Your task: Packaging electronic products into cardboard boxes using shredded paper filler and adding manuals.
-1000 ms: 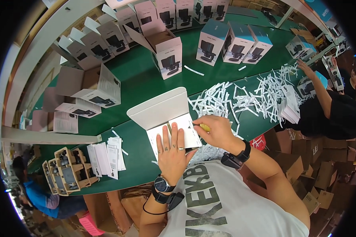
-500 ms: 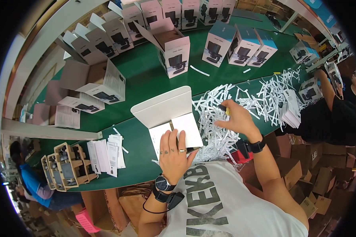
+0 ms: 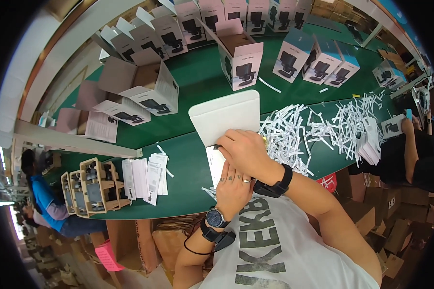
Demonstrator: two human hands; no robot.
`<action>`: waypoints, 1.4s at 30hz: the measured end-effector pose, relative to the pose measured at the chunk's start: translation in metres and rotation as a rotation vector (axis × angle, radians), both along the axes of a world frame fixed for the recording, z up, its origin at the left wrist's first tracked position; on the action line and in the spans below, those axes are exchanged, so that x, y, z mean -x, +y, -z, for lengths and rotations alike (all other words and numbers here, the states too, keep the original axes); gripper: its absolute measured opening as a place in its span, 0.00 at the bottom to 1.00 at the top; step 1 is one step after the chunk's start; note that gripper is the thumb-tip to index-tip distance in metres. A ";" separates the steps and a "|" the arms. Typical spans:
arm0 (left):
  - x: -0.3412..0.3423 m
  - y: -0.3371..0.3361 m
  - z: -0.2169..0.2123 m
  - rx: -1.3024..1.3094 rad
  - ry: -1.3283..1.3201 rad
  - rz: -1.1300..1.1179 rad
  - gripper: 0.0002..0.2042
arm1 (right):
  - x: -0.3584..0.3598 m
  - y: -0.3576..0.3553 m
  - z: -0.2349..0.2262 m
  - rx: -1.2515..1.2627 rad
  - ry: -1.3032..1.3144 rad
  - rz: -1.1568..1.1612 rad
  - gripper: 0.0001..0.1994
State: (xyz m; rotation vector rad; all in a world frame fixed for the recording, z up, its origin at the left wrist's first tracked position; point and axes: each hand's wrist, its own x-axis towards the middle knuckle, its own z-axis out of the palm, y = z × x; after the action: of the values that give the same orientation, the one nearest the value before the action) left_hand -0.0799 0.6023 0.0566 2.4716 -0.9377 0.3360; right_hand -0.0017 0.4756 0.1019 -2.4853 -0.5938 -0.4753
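A white cardboard box [image 3: 215,163] stands in front of me on the green table, its large lid flap [image 3: 226,115] tipped up and away. My left hand [image 3: 233,190] lies on the near part of the box, fingers stretched out and their tips partly covered by my other hand. Crossing above it, my right hand [image 3: 248,153] is curled over the box opening. A small black-and-yellow tool [image 3: 217,146] shows at its fingertips, mostly hidden by the hand. Shredded white paper strips [image 3: 287,137] lie in a heap just right of the box.
Printed product cartons [image 3: 156,98] with open flaps stand at left and along the back. Teal-topped cartons [image 3: 294,58] are at back right. Folded leaflets [image 3: 149,178] and a wooden rack [image 3: 94,190] line the left. A co-worker's hand [image 3: 407,126] holds a carton at right.
My right hand has come left from the paper strips onto the box with the small tool. My left hand stays on the box. The whole view has shifted, moving the scene rightward.
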 end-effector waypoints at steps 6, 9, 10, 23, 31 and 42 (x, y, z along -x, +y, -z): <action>-0.003 0.011 0.007 0.053 -0.052 -0.001 0.20 | -0.004 0.015 0.010 -0.012 -0.001 -0.034 0.08; 0.001 0.016 0.013 0.064 -0.021 -0.005 0.19 | -0.002 0.021 0.009 -0.049 0.104 -0.140 0.09; 0.001 0.017 0.013 0.063 -0.023 -0.001 0.19 | -0.001 0.022 0.009 -0.067 0.159 -0.194 0.09; -0.003 0.026 0.002 0.024 -0.050 -0.007 0.21 | -0.006 0.022 -0.013 -0.220 0.193 -0.049 0.10; -0.001 0.040 0.010 -0.015 0.135 0.017 0.29 | -0.003 0.023 -0.012 -0.296 0.247 -0.115 0.11; -0.010 0.055 -0.015 -0.106 0.019 0.010 0.38 | -0.015 -0.039 -0.065 -0.568 0.518 0.166 0.21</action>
State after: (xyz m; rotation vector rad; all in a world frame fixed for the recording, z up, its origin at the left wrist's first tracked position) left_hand -0.0696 0.6570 0.0720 2.5604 -0.9832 0.2646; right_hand 0.0134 0.4371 0.1673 -1.9917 -0.0294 -0.0309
